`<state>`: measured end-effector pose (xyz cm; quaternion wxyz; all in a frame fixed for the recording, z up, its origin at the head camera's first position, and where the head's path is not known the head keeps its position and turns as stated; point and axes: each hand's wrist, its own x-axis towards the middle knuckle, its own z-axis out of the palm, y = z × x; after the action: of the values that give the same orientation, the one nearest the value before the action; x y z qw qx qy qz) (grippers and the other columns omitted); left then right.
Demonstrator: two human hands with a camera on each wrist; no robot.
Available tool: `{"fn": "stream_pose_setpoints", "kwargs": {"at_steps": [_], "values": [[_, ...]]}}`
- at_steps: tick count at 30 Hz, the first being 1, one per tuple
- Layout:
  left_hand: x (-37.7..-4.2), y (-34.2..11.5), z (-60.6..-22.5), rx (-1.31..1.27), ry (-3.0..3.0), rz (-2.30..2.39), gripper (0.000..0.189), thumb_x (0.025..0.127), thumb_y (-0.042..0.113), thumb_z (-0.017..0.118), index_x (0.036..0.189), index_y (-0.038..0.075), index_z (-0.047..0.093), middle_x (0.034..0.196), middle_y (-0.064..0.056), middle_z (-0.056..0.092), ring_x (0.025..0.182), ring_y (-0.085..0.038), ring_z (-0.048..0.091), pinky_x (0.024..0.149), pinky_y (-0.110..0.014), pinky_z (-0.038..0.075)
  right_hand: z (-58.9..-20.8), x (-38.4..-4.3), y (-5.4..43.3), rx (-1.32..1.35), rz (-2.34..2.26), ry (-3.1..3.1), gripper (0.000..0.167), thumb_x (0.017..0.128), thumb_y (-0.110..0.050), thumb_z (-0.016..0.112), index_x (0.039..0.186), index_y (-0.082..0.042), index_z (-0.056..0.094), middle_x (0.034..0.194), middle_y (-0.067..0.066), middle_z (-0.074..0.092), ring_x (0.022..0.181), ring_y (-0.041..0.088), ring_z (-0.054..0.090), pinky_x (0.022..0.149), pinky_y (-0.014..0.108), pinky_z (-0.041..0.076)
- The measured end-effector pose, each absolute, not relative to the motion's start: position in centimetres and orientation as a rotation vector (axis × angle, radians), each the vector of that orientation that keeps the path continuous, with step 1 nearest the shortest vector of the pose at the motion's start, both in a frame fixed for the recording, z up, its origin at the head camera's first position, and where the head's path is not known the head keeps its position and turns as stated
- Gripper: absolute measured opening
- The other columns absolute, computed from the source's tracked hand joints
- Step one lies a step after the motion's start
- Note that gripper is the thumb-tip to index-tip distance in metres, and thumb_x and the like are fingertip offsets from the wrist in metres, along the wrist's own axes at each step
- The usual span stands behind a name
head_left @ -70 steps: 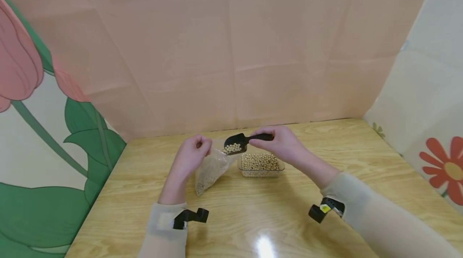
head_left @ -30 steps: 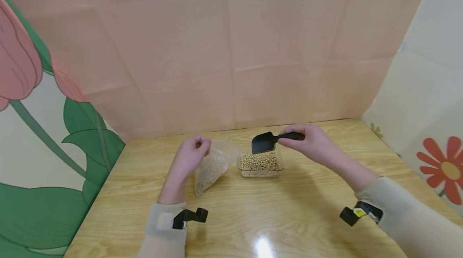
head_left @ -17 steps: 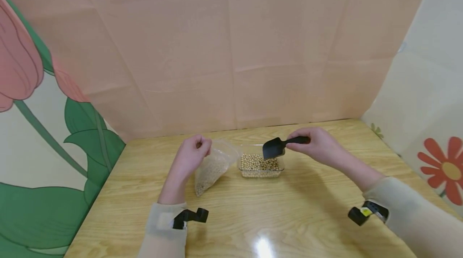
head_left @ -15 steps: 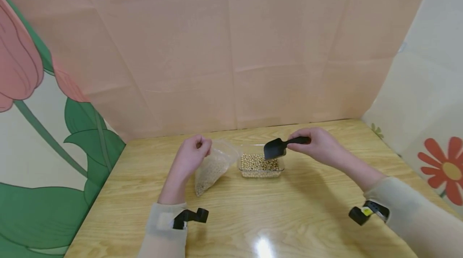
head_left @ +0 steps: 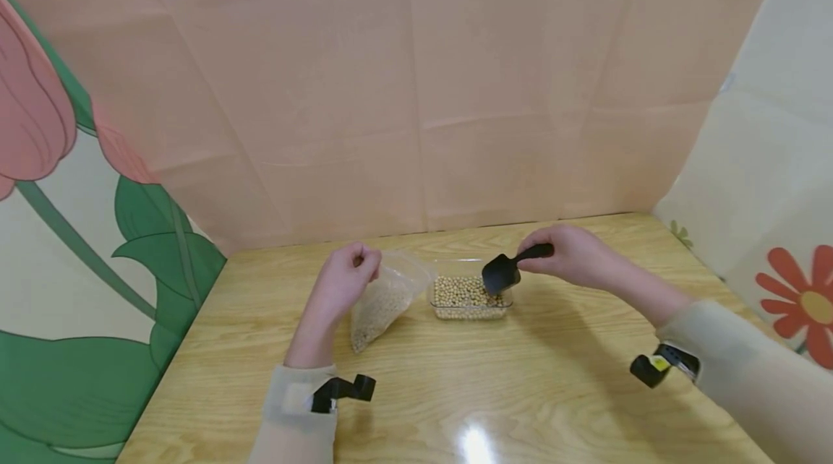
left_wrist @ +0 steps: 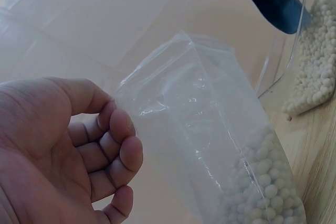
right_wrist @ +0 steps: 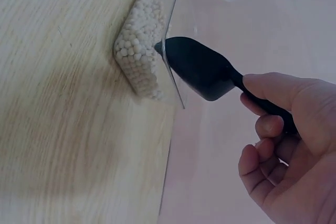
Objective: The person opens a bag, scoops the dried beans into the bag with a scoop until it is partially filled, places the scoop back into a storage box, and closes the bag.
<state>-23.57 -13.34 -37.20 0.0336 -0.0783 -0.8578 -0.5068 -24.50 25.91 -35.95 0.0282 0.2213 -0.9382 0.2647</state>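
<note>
My left hand (head_left: 343, 277) pinches the top edge of a clear plastic bag (left_wrist: 184, 103), whose lower part holds pale round beans (left_wrist: 265, 182). The bag's mouth gapes toward the right. In my right hand (head_left: 567, 254) is the handle of a black scoop (right_wrist: 199, 69), gripped between thumb and fingers. The scoop slants down, its tip among the beans at the right end of a clear rectangular tub (head_left: 471, 314). Beans (right_wrist: 137, 43) fill much of that tub. The bag stands just left of it.
A wood-grain table (head_left: 416, 392) bears the bag and tub. Behind it hangs a pinkish sheet (head_left: 416, 102). Flower-patterned walls (head_left: 797, 290) stand at both sides.
My right hand brought the scoop, earlier loaded with beans at the bag's mouth, rightward over the tub, then lowered its tip into the beans. My left hand stayed put on the bag.
</note>
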Motion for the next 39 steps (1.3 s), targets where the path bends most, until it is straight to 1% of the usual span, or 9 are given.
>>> {"fn": "stream_pose_setpoints", "kwargs": {"at_steps": [8, 16, 25, 27, 32, 37, 39], "values": [[-23.6, -13.3, -37.2, -0.238, -2.639, -1.546, 0.028, 0.112, 0.025, 0.06, 0.09, 0.009, 0.066, 0.084, -0.006, 0.064, 0.072, -0.022, 0.049, 0.07, -0.038, 0.043, -35.5, -24.8, 25.2, 0.747, 0.733, -2.974, 0.018, 0.098, -0.026, 0.086, 0.111, -0.015, 0.084, 0.109, 0.0, 0.079, 0.081, 0.014, 0.063, 0.073, 0.039, 0.051], [-23.5, -13.3, -37.2, -0.236, -2.64, -1.539, 0.028, 0.112, 0.025, 0.06, 0.09, 0.01, 0.066, 0.083, -0.006, 0.064, 0.072, -0.022, 0.05, 0.069, -0.038, 0.043, -35.6, -25.1, 24.9, 0.775, 0.735, -3.008, 0.019, 0.099, -0.029, 0.085, 0.111, -0.014, 0.084, 0.108, -0.001, 0.079, 0.083, 0.012, 0.064, 0.075, 0.04, 0.053], [-23.5, -13.3, -37.3, -0.248, -2.645, -1.535, 0.028, 0.112, 0.024, 0.059, 0.089, 0.01, 0.066, 0.084, -0.007, 0.064, 0.07, -0.022, 0.047, 0.067, -0.038, 0.042, -36.7, -25.1, 24.6, 0.696, 0.861, -3.093, 0.022, 0.101, -0.029, 0.083, 0.116, -0.013, 0.083, 0.106, -0.001, 0.078, 0.077, 0.015, 0.062, 0.071, 0.038, 0.05], [-23.5, -13.3, -37.3, -0.251, -2.645, -1.53, 0.028, 0.112, 0.024, 0.059, 0.089, 0.01, 0.066, 0.084, -0.007, 0.064, 0.07, -0.022, 0.047, 0.067, -0.038, 0.042, -37.2, -25.1, 24.7, 0.669, 0.889, -3.099, 0.023, 0.101, -0.03, 0.082, 0.117, -0.013, 0.083, 0.108, 0.001, 0.078, 0.079, 0.017, 0.062, 0.071, 0.038, 0.05], [-23.5, -13.2, -37.3, -0.25, -2.644, -1.534, 0.027, 0.112, 0.024, 0.059, 0.09, 0.01, 0.066, 0.084, -0.007, 0.064, 0.071, -0.022, 0.048, 0.068, -0.038, 0.042, -38.7, -24.8, 25.0, 0.59, 0.958, -3.073, 0.025, 0.101, -0.033, 0.082, 0.118, -0.014, 0.083, 0.119, 0.006, 0.078, 0.094, 0.019, 0.067, 0.08, 0.041, 0.052], [-23.4, -13.1, -37.3, -0.236, -2.65, -1.542, 0.028, 0.113, 0.025, 0.059, 0.091, 0.01, 0.066, 0.086, -0.007, 0.065, 0.072, -0.022, 0.049, 0.069, -0.038, 0.043, -40.2, -24.2, 25.2, 0.524, 1.101, -3.027, 0.027, 0.103, -0.035, 0.081, 0.12, -0.015, 0.083, 0.125, 0.008, 0.078, 0.097, 0.021, 0.065, 0.083, 0.043, 0.05], [-23.4, -13.1, -37.3, -0.235, -2.654, -1.542, 0.028, 0.113, 0.025, 0.059, 0.091, 0.01, 0.066, 0.086, -0.008, 0.065, 0.072, -0.022, 0.049, 0.069, -0.038, 0.043, -40.8, -24.1, 25.2, 0.503, 1.154, -3.005, 0.028, 0.103, -0.036, 0.081, 0.121, -0.015, 0.083, 0.126, 0.009, 0.078, 0.102, 0.021, 0.065, 0.084, 0.042, 0.05]]}}
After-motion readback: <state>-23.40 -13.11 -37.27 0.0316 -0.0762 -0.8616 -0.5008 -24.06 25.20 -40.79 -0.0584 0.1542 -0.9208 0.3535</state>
